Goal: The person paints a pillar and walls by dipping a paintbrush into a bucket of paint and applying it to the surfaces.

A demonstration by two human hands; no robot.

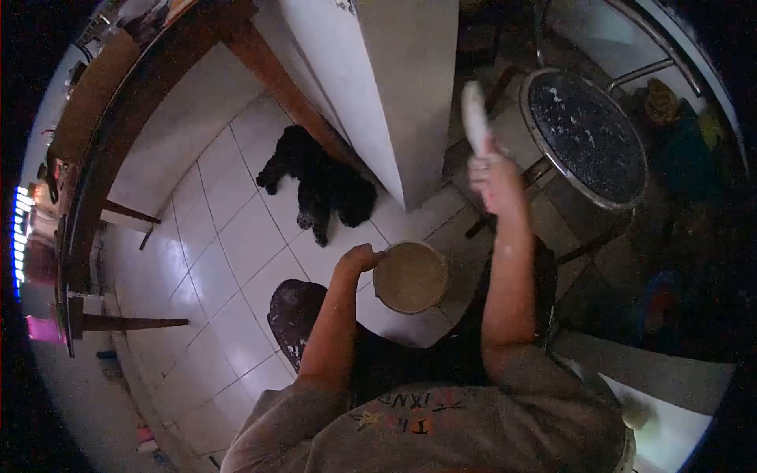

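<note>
My left hand is closed at the left rim of a round tan bowl-like thing, which is between my knees above the tiled floor. Its contents, if any, are too dim to make out. Raised to the right, my right hand is wrapped round the lower end of a pale, elongated, stick-like thing. That thing points up and away from me, well apart from the round one. Its exact kind is not clear in the dim light.
A black dog lies on the white tiles ahead. Beside it rises a pale pillar. A metal-framed chair with a worn black round seat stands close to my right hand. At left is a wood-edged counter.
</note>
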